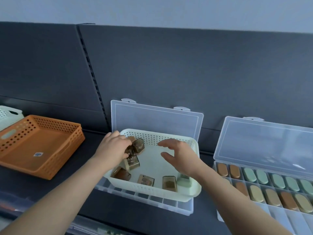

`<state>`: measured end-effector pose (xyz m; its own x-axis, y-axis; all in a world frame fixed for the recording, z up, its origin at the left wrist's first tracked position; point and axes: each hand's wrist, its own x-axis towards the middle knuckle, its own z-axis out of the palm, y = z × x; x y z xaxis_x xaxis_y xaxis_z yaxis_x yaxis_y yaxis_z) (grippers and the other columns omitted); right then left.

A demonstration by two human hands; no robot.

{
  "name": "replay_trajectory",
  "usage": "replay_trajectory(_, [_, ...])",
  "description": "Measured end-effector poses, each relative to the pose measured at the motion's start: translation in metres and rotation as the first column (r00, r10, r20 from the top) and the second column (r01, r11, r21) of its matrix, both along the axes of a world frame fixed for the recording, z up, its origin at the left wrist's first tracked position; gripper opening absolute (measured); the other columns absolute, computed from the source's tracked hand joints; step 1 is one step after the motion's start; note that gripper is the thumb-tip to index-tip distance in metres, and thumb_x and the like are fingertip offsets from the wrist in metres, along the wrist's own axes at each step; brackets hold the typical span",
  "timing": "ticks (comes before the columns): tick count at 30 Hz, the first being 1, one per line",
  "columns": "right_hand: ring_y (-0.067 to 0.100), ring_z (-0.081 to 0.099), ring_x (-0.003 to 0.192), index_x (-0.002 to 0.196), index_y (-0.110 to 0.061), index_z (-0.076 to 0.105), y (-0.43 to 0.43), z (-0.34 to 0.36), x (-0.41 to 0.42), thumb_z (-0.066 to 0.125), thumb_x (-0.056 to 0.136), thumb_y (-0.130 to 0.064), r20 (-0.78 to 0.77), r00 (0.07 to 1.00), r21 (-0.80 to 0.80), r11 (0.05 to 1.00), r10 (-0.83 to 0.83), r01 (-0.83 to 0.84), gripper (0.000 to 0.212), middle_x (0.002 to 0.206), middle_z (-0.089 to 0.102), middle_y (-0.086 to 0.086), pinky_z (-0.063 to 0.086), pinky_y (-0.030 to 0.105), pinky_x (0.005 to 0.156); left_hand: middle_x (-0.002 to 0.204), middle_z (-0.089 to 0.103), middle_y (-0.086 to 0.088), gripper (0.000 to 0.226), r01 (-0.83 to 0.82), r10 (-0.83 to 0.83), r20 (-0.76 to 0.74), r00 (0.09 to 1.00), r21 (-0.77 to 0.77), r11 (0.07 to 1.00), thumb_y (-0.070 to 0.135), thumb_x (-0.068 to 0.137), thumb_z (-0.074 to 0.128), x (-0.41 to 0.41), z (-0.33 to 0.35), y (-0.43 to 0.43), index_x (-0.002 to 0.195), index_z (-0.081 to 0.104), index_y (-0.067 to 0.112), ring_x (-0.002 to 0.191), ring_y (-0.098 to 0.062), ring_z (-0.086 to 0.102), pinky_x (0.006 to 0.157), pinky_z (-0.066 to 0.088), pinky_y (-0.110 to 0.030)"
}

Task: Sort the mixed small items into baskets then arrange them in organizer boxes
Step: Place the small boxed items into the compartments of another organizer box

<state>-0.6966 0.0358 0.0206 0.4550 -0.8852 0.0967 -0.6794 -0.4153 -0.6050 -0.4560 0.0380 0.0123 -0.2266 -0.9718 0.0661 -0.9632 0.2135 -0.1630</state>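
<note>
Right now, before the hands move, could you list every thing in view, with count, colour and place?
orange basket: one, orange, left on the shelf.
pale basket: one, whitish, far left edge.
white basket: one, white, centre, on the middle organizer box.
small brown boxes: at least six, translucent brown, in the white basket.
green box: one, pale green, white basket's near right corner.
middle organizer box: one, clear, lid open, centre.
right organizer box: one, clear, lid open, right side.
oval pieces: at least twelve, brown, green, tan, in the right organizer box.
left hand: one, gripping small brown boxes.
right hand: one, open, over the white basket.
</note>
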Motion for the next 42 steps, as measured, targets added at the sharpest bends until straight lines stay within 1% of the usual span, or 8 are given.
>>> replay_trajectory(6, [0.017,0.046,0.127,0.135,-0.02,0.05,-0.03,-0.007,0.058,0.055,0.092,-0.015,-0.118,0.987,-0.018,0.993,0.113,-0.116,0.044,0.141,0.05,-0.002,0.034,0.026,0.107,0.113,0.058,0.012,0.035,-0.023,0.031,-0.32,0.947,0.029,0.999,0.034,0.084,0.069,0.014,0.005,0.009,0.116,0.059,0.028,0.107,-0.012,0.048,0.09,0.04,-0.028])
replay_trajectory(12, [0.023,0.045,0.125,0.134,-0.02,0.052,-0.049,-0.027,0.087,0.054,0.088,-0.008,-0.306,0.938,-0.073,0.978,0.164,-0.194,0.047,0.135,0.051,0.003,0.04,0.035,0.103,0.099,0.059,0.015,0.028,-0.184,0.181,-0.795,0.578,0.089,0.979,0.017,0.08,0.073,0.033,0.02,0.042,0.096,0.057,0.034,0.091,0.001,0.059,0.078,0.048,-0.02])
replay_trajectory(17, [0.024,0.05,0.111,0.122,-0.015,0.055,-0.044,-0.022,0.076,0.063,0.086,-0.025,-0.338,0.936,-0.01,0.994,0.1,-0.11,0.037,0.12,0.05,0.005,0.044,0.034,0.091,0.103,0.07,-0.002,0.018,-0.193,0.286,-0.958,-0.004,0.282,0.94,0.015,0.089,0.064,0.021,0.024,0.066,0.105,0.059,0.02,0.088,-0.015,0.068,0.084,0.053,-0.036])
replay_trajectory(21, [0.022,0.061,0.09,0.119,-0.022,0.052,-0.017,0.003,0.036,0.063,0.085,-0.019,0.075,0.99,0.147,0.984,-0.116,0.104,0.036,0.103,0.062,0.0,0.049,0.027,0.073,0.101,0.069,-0.016,0.032,0.141,0.353,-0.743,-0.568,0.335,0.932,0.005,0.088,0.051,-0.016,0.031,0.079,0.119,0.056,0.003,0.086,-0.021,0.066,0.071,0.058,-0.033])
replay_trajectory(27, [0.027,0.067,0.099,0.124,-0.018,0.059,0.045,0.026,-0.065,0.053,0.09,0.006,0.739,0.556,0.506,0.859,-0.381,-0.084,0.042,0.107,0.066,0.016,0.053,0.033,0.093,0.094,0.062,-0.016,0.053,0.399,0.457,-0.664,-0.591,0.251,0.882,-0.002,0.065,0.063,-0.088,0.036,0.09,0.118,0.061,0.003,0.09,-0.027,0.063,0.081,0.056,-0.038])
replay_trajectory(33, [0.026,0.067,0.086,0.11,-0.006,0.061,0.092,0.011,-0.154,0.063,0.083,-0.001,0.772,0.291,0.6,0.799,-0.565,-0.039,0.028,0.099,0.068,0.016,0.057,0.029,0.077,0.104,0.069,-0.015,0.032,0.441,0.491,-0.708,-0.507,0.276,0.854,0.007,0.072,0.065,-0.176,0.037,0.104,0.101,0.051,0.008,0.092,-0.035,0.068,0.076,0.057,-0.037])
replay_trajectory(36, [0.027,0.066,0.083,0.099,-0.009,0.061,0.11,-0.004,-0.183,0.09,0.052,-0.024,0.753,0.278,0.605,0.793,-0.597,0.065,0.057,0.094,0.067,0.016,0.056,0.032,0.075,0.098,0.071,-0.012,0.039,0.455,0.496,-0.765,-0.411,0.299,0.839,0.013,0.079,0.072,-0.216,0.029,0.112,0.11,0.048,0.009,0.088,-0.027,0.067,0.072,0.053,-0.034])
replay_trajectory(42, [0.02,0.066,0.086,0.115,-0.025,0.064,0.131,-0.029,-0.216,0.061,0.088,0.0,0.591,0.452,0.613,0.736,-0.668,0.286,0.037,0.092,0.068,0.013,0.051,0.025,0.075,0.126,0.06,0.014,0.035,0.337,0.481,-0.865,-0.143,0.414,0.846,0.053,0.089,0.056,-0.257,-0.02,0.117,0.123,0.056,0.045,0.118,-0.004,0.055,0.107,0.037,-0.03])
